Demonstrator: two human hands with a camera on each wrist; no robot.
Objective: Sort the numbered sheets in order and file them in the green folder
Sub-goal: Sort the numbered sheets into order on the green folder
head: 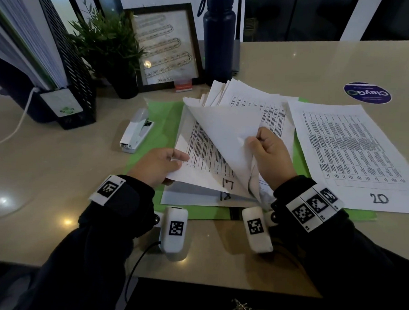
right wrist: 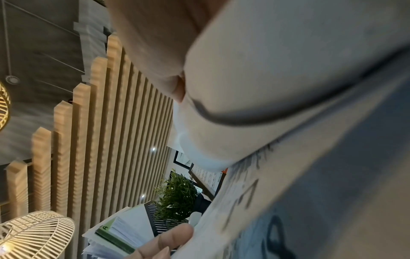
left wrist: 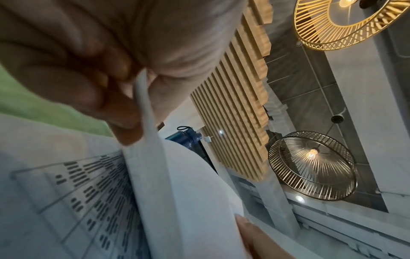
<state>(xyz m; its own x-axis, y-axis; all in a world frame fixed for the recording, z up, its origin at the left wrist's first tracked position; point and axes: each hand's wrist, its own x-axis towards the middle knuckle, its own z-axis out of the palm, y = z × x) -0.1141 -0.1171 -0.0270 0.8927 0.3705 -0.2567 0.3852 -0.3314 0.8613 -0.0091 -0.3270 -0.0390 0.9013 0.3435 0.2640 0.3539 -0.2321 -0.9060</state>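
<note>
Both hands are in the stack of white printed sheets [head: 226,132] lying on the open green folder [head: 162,133] on the beige tabletop [head: 55,170]. The right hand [head: 271,156] pinches a sheaf of pages peeled up and back, and the left hand [head: 158,164] pinches the near-left corner of the sheet marked 17 [head: 208,159], raised above the one marked 18 [head: 196,198]. Just right, partly on the folder, lies the sheet marked 20 [head: 355,153], and a white stapler [head: 136,131] sits at the folder's left edge.

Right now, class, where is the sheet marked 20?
In the head view, the sheet marked 20 lies flat on the right, partly on the green folder, just right of the right hand and the paper stack.
</note>
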